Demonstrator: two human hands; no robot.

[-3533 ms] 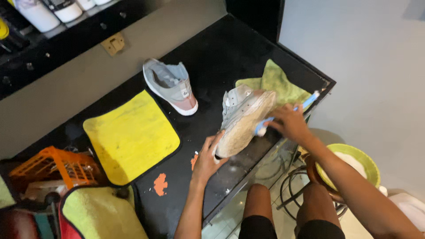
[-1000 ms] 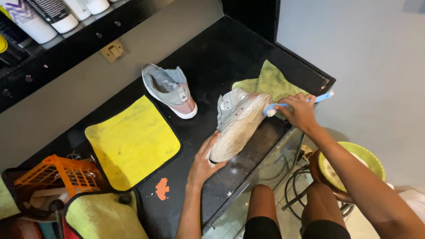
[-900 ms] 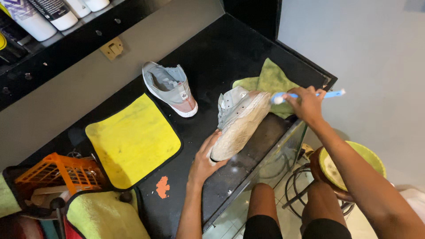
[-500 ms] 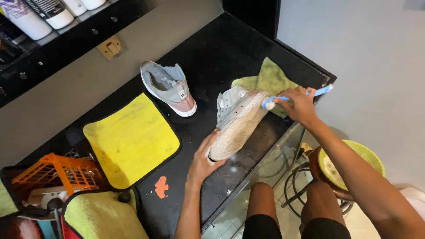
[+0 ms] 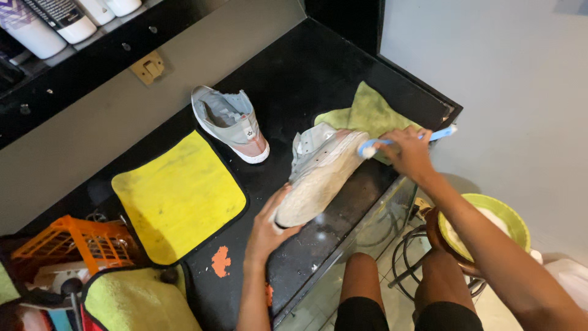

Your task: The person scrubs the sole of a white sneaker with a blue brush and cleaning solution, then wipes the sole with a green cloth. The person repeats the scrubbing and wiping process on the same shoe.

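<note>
The shoe (image 5: 321, 178) is held sole-up near the counter's front edge, its long axis running from the left hand (image 5: 269, 224) clasping one end up toward the right hand (image 5: 409, 153), closed around a blue brush (image 5: 401, 140) at the other.

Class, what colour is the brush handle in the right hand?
Light blue brush, clearest in the head view.

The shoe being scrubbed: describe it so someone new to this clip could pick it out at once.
On the black counter, look toward the near edge beside the green cloth. The scrubbed shoe lies tipped with its dirty pale sole up, left hand at one end, right hand pressing a blue brush on it. The other shoe stands untouched, upright.
</note>
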